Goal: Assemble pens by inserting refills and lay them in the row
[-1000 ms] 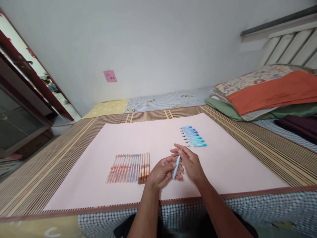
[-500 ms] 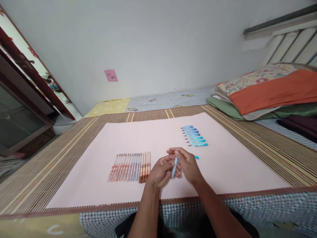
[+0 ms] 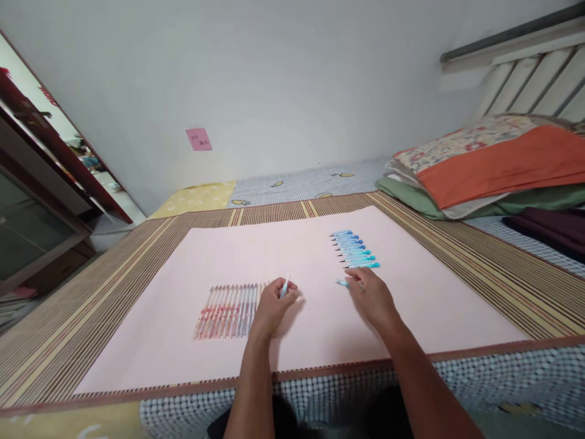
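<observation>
Both forearms enter from the bottom of the frame bare, with no sleeves, watch, rings or gloves showing. The left hand (image 3: 270,308) and right hand (image 3: 372,297) are bare too, nails short.
</observation>
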A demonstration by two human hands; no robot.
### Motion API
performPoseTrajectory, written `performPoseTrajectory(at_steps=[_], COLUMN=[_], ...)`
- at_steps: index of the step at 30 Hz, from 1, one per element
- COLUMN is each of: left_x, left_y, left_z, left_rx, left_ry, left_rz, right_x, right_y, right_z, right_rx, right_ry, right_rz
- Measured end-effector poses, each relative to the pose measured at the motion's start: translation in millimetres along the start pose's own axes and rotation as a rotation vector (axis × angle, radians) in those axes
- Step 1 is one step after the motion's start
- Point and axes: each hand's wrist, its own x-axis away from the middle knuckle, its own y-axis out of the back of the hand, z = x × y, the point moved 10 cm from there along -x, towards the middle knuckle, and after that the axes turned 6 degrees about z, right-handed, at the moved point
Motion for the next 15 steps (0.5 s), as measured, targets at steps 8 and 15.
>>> performPoseTrajectory(at_steps=[8, 15], left_x=[3, 5], left_y=[-20.9, -23.9], left_z=[20, 18], left_rx=[-0.408, -0.679], left_ry=[0.097, 0.129], left_rz=[0.134, 0.104], right_x=[2, 2], right_y=[-20, -23], right_z=[-17, -15], right_rx=[0.429, 0.269], right_ry=[-0.090, -0.067], right_rz=[0.177, 0.119])
